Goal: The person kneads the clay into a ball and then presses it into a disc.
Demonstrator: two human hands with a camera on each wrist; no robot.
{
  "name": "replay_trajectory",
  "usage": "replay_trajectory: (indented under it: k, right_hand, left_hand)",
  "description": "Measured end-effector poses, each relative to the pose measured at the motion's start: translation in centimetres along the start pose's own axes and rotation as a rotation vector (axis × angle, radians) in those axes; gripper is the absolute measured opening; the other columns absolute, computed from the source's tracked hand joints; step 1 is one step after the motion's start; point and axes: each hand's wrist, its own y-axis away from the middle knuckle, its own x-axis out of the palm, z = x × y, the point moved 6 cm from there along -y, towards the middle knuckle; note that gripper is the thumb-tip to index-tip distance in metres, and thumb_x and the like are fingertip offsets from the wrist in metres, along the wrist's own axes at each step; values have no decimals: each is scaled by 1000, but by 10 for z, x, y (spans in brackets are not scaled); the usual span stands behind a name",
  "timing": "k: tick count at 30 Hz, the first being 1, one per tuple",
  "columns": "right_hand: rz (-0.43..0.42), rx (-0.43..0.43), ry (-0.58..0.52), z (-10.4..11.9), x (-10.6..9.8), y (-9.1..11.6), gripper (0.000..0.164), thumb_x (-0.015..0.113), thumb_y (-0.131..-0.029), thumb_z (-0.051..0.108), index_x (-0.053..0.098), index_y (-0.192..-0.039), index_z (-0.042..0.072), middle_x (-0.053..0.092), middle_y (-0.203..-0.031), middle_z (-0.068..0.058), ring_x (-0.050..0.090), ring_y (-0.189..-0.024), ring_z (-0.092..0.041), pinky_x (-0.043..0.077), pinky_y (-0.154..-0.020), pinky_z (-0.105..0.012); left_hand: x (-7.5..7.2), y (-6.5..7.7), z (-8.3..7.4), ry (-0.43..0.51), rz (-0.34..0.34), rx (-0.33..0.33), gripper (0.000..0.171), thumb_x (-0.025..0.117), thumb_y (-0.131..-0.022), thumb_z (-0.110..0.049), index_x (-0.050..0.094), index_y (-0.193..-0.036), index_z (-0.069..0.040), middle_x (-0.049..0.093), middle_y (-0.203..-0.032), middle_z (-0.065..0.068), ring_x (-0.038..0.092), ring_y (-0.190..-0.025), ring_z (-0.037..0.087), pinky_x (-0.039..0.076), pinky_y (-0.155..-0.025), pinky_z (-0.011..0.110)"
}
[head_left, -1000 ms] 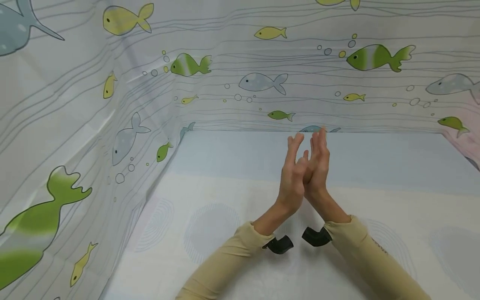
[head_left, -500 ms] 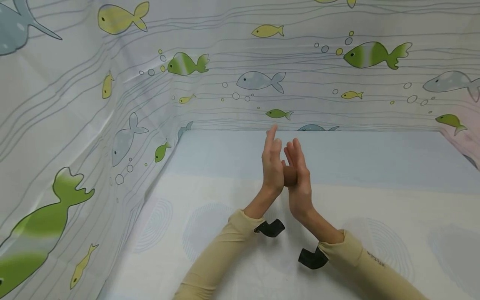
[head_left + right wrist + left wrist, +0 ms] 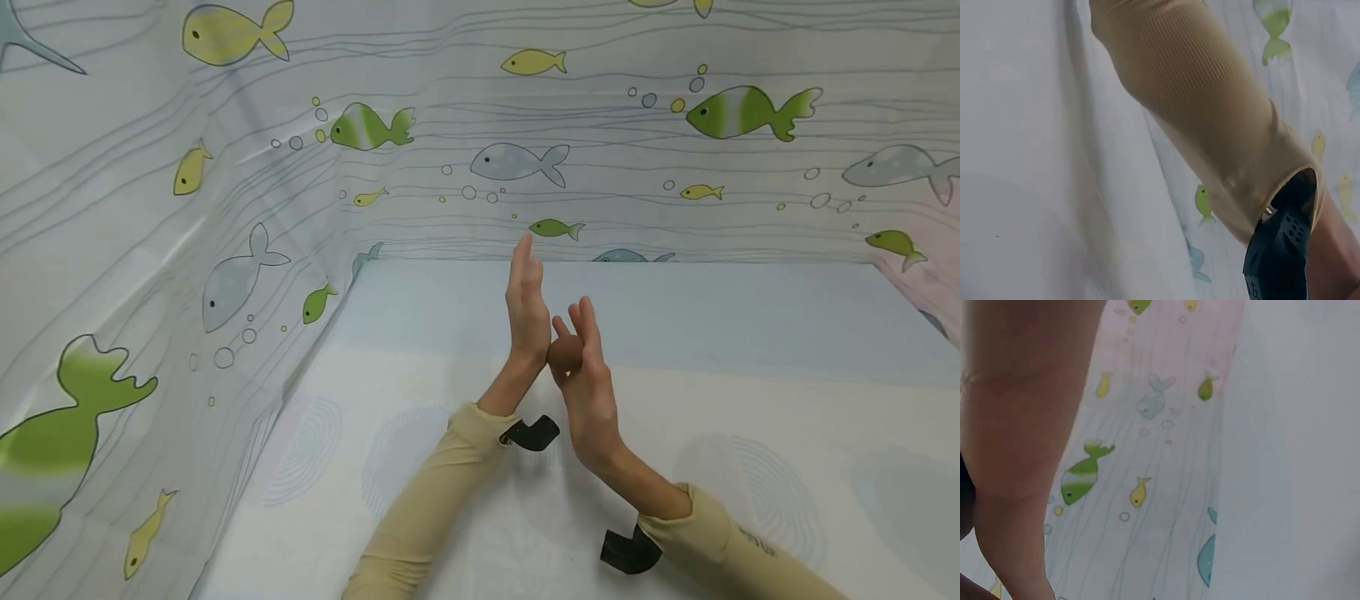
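Note:
In the head view, a small brown ball (image 3: pixel 565 353), smooth and like modelling clay, is between my two upright hands. My left hand (image 3: pixel 529 312) has straight fingers pointing up, and the heel of its palm is against the ball's left side. Lower and to the right, my right hand (image 3: pixel 592 400) has its fingers extended too, with the ball at their inner side. In the left wrist view, the bare left wrist (image 3: pixel 1022 437) fills the left side. The right wrist view has mostly a beige sleeve (image 3: pixel 1210 106); the ball is outside both wrist views.
A pale cloth-covered table (image 3: pixel 450 533) lies below my hands. Fish-printed curtain (image 3: pixel 420 217) stands at the back and left. Black curved wrist mounts (image 3: pixel 630 552) stick out from both sleeves.
The ball, hidden between the palms at first, now shows. My left hand has slid up and left, my right hand down, so the palms are offset and the ball is nearer the right fingers.

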Motion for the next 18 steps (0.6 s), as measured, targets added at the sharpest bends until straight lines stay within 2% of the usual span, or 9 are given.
replay_trajectory:
  k: [5, 6, 8, 13, 18]
  right_hand:
    - [-33, 17, -25, 4, -5, -8, 64, 24, -105, 39, 2, -161, 16, 7, -166, -8, 8, -152, -31, 11, -120, -57]
    - [-43, 28, -35, 5, -6, -11, 64, 25, -105, 41, 3, -161, 16, 3, -167, -5, 9, -152, -32, 11, -120, -56]
    - [-81, 54, -56, 5, -11, -19, 66, 27, -104, 43, 4, -161, 18, 6, -167, -4, 11, -153, -27, 12, -122, -50]
    - [-173, 89, -103, 3, -24, -37, 69, 32, -101, 47, 8, -161, 22, 13, -166, 1, 17, -151, -15, 11, -123, -39]
    - [-220, 39, -111, 6, -39, -56, 67, 31, -102, 44, 9, -161, 23, 13, -165, 2, 14, -151, -14, 10, -123, -38]
  left_hand:
    - [6, 6, 1, 30, 64, -24, 65, 30, -100, -40, 25, -157, -8, 27, -162, 0, 25, -148, 12, 22, -120, 36]
    - [8, 8, 2, 27, 83, -31, 66, 29, -99, -41, 25, -157, -9, 26, -162, -1, 24, -148, 11, 21, -120, 36]
    - [13, 15, 2, 26, 125, -38, 67, 27, -99, -43, 24, -157, -11, 25, -162, -3, 20, -149, 8, 19, -121, 37]
    - [27, 33, -1, 17, 239, 7, 71, 23, -99, -48, 21, -158, -9, 19, -165, 2, 8, -152, 10, 11, -123, 41]
    - [37, 51, -4, -20, 287, 52, 71, 24, -101, -51, 22, -158, -9, 17, -165, -1, 4, -153, 16, 12, -123, 41]
